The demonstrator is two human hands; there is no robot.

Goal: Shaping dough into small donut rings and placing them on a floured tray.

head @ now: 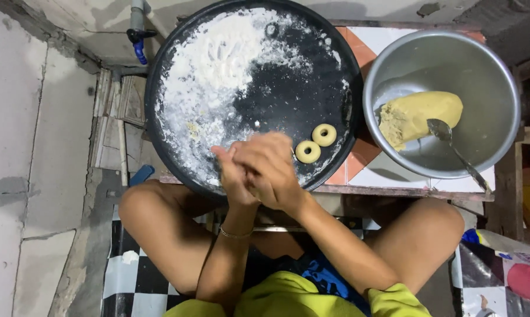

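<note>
My left hand (232,176) and my right hand (271,167) are pressed palm to palm over the near edge of a big round black tray (312,88). Whatever lies between the palms is hidden. White flour (212,70) covers the tray's left half. Two small ring-shaped pieces of yellow dough (316,142) lie side by side on the tray, just right of my hands. To the right stands a metal bowl (482,64) holding a lump of yellow dough (420,114) and a spoon (452,147) leaning on its rim.
The tray and bowl rest on a low tiled surface (370,173) with orange and white tiles. My bare knees are on either side below it. A pipe with a blue tap (139,41) is at the back left. The floor mat is black and white checked (130,282).
</note>
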